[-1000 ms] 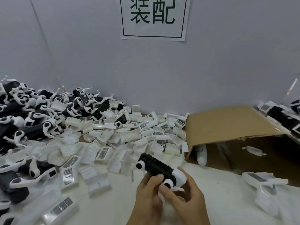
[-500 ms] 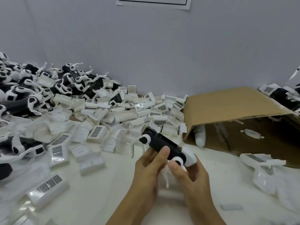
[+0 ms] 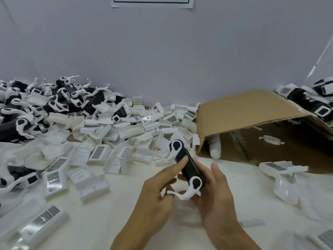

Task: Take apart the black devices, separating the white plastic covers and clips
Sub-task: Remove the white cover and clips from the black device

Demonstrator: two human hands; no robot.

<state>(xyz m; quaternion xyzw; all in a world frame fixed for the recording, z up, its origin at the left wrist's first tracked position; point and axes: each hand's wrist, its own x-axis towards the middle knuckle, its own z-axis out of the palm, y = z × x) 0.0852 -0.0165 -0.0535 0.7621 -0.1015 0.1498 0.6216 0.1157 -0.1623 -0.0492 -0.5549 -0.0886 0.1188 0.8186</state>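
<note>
- While raised over the table [image 3: 126, 204], the black device [image 3: 189, 166] was gripped by the left hand [image 3: 158, 192] and cradled by the right hand [image 3: 216, 193].
- It was judged light and rigid; its thin white clips [image 3: 191, 188] looked snappable, best taken near their rounded bases.

A cardboard box [image 3: 243, 112] lies on its side beyond the right hand [image 3: 216, 199] and off to its right. Its open mouth faces the person, its brown top panel slopes down toward the back wall, and its inside is in shadow. The box rests on a white tabletop [image 3: 108, 222], which runs bare beneath and to the left of the left hand [image 3: 158, 192]. A small flat white strip [image 3: 252, 222] lies on the tabletop just right of the right hand. A plain pale grey wall [image 3: 162, 51] rises far beyond both hands. High on it, straight ahead, hangs the lower edge of a white paper sheet [image 3: 153, 1] with a black border line. A thin white cord [image 3: 322, 51] slants down the wall far to the right.
</note>
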